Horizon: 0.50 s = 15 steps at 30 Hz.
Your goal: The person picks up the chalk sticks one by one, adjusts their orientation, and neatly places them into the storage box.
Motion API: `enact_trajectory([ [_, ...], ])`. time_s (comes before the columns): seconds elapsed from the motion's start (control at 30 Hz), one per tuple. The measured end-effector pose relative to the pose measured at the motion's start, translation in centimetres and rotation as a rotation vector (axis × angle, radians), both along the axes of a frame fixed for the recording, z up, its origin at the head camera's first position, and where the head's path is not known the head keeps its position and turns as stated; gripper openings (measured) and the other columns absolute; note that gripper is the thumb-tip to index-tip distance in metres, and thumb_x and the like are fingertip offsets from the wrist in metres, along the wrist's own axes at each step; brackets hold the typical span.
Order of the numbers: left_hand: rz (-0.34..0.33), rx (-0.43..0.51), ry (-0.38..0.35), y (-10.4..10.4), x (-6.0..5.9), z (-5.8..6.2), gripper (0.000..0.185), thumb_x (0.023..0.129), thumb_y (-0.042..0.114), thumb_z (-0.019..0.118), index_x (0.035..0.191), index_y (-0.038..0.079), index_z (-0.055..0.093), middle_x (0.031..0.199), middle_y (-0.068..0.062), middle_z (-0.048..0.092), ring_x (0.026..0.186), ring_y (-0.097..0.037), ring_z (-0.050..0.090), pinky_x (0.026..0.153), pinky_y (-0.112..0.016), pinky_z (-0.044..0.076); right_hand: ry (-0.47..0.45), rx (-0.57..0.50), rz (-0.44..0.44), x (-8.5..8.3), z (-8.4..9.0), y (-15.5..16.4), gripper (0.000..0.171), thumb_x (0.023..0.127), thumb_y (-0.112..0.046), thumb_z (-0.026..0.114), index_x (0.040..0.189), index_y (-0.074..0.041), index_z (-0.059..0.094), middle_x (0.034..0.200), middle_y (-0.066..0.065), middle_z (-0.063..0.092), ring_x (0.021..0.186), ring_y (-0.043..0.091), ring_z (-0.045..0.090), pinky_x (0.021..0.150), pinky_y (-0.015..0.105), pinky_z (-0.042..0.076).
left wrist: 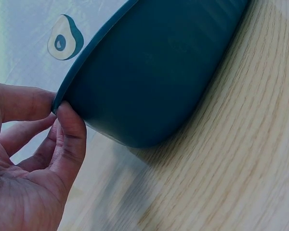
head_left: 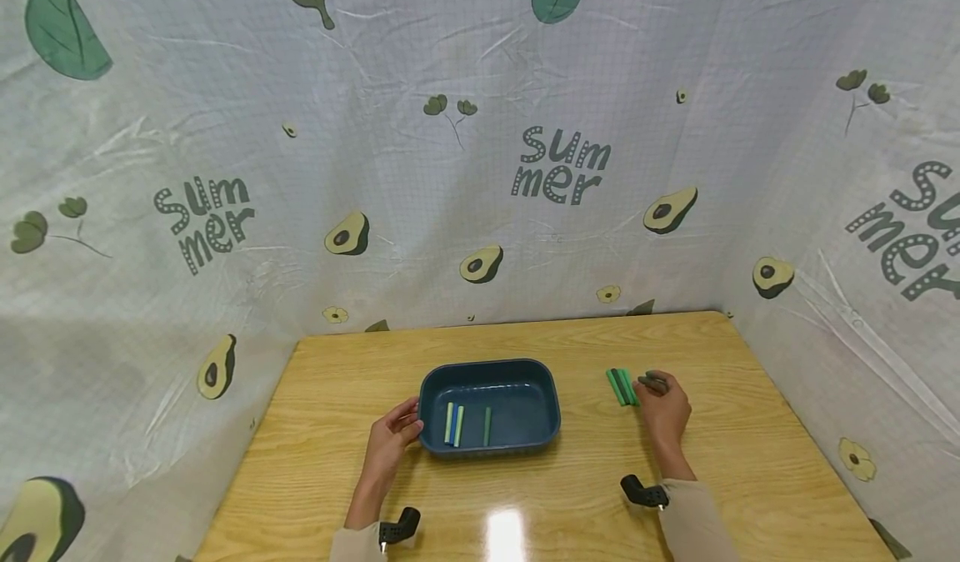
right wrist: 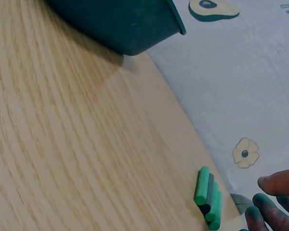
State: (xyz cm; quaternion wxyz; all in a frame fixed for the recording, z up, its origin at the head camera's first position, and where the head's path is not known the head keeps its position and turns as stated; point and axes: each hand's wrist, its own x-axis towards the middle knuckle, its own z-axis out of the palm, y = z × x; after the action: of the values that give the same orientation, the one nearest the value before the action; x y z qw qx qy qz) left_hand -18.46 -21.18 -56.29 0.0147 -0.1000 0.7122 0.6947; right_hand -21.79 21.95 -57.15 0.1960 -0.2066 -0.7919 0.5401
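Observation:
A dark blue-green tray (head_left: 510, 448) stands on the table. My left hand (head_left: 392, 443) pinches the rim at its left end; the left wrist view shows thumb and forefinger on that rim. Inside lie two pale green pastel sticks (head_left: 459, 426) with a blue stick (head_left: 453, 425) between them, and a dark green stick (head_left: 487, 426) apart. My right hand (head_left: 664, 412) is beside a small row of green sticks (right wrist: 202, 185) with a dark stick (right wrist: 209, 194) among them. Its fingertips (right wrist: 263, 203) look stained dark green, and no stick shows between the parted thumb and fingers.
The wooden table (head_left: 337, 362) has its far edge against a white sheet (head_left: 420, 187) printed with avocados, leaves and lettering. The sheet also hangs at both sides. Small black cameras (head_left: 643, 492) are strapped to both wrists.

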Motion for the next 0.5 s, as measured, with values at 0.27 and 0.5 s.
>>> enact_trajectory([
  [0.27, -0.004, 0.01, 0.001, 0.0, 0.0, 0.1, 0.047, 0.093, -0.005, 0.059, 0.139, -0.002, 0.052, 0.132, -0.024, 0.054, 0.104, -0.015, 0.056, 0.076, -0.019, 0.054, -0.057, 0.028, -0.053, -0.4, -1.0, -0.1, 0.033, 0.09, -0.014, 0.069, 0.12, -0.002, 0.064, 0.11, 0.021, 0.072, 0.089, 0.02, 0.068, 0.076, 0.027, 0.052],
  [0.5, -0.003, 0.013, 0.001, 0.0, 0.0, 0.0, 0.048, 0.092, -0.005, 0.059, 0.139, -0.002, 0.051, 0.132, -0.024, 0.054, 0.107, -0.018, 0.056, 0.076, -0.019, 0.054, -0.074, -0.011, -0.087, -0.6, -1.7, -0.3, 0.034, 0.09, -0.013, 0.068, 0.121, 0.0, 0.064, 0.113, 0.025, 0.07, 0.102, 0.041, 0.066, 0.089, 0.05, 0.051],
])
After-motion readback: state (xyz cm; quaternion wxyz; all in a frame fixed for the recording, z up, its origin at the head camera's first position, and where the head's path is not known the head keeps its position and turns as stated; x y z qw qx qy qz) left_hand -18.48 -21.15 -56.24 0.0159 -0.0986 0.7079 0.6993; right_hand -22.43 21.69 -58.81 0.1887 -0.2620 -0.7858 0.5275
